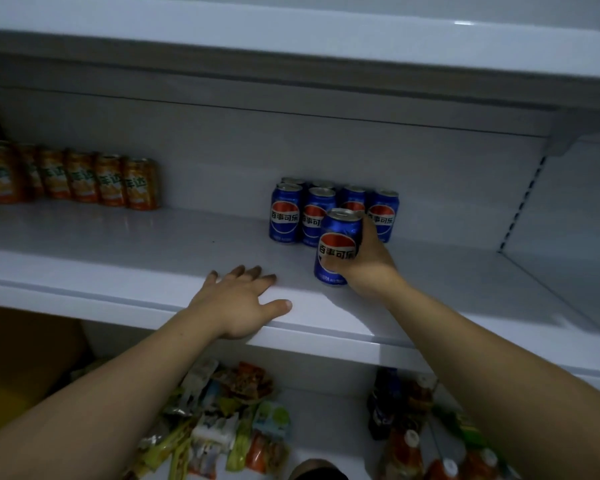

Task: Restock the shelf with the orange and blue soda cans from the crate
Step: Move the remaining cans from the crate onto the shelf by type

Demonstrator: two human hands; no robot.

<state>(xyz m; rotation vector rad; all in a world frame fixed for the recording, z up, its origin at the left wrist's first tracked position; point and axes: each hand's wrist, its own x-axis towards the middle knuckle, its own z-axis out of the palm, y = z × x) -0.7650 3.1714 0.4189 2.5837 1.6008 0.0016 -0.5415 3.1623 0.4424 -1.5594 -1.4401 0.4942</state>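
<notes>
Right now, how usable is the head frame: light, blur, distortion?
Head view: dim, bluish light overall; the orange cans at far left are dark and soft, while the label on the blue can in the right hand reads clearly; wide-angle bend curves the shelf edges; the snacks below are blurred; faint sheen on the shelf, no hard glare.

Snack packets (222,410) and bottles (409,441) below
</notes>
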